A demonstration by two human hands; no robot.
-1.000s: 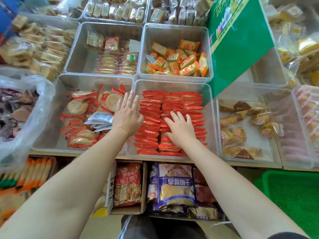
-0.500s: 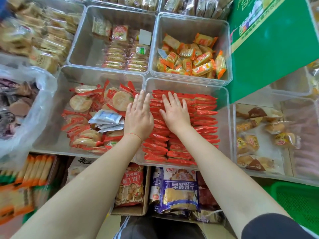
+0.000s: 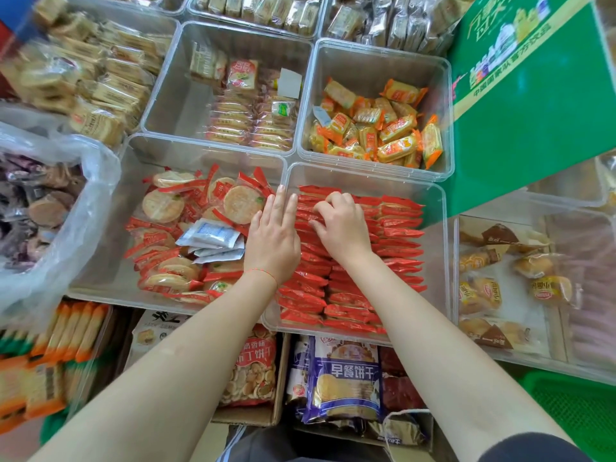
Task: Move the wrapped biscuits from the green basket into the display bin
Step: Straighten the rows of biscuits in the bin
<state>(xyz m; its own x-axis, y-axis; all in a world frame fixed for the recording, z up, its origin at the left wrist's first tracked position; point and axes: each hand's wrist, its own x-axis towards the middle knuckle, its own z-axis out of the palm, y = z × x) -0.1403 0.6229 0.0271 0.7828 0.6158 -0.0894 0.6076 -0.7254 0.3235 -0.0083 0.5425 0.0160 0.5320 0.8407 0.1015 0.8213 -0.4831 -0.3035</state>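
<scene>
Red-wrapped biscuits (image 3: 396, 235) stand in tight rows inside a clear display bin (image 3: 433, 208) at the centre of the head view. My left hand (image 3: 273, 238) lies flat with fingers straight along the bin's left wall, pressing against the left end of the rows. My right hand (image 3: 343, 225) rests on the back rows with its fingers curled over the packet tops; whether it pinches one I cannot see. A corner of the green basket (image 3: 573, 415) shows at the lower right.
A clear bin of loose round biscuits (image 3: 166, 208) and white sachets (image 3: 213, 236) sits to the left. Orange packets (image 3: 383, 128) fill the bin behind. A green sign board (image 3: 533, 105) leans at the right. Boxes and bagged biscuits (image 3: 346, 378) sit below the shelf edge.
My right hand slid from the front rows to the back rows and curled its fingers. My left hand shifted slightly right to the bin's left wall. The camera moved closer.
</scene>
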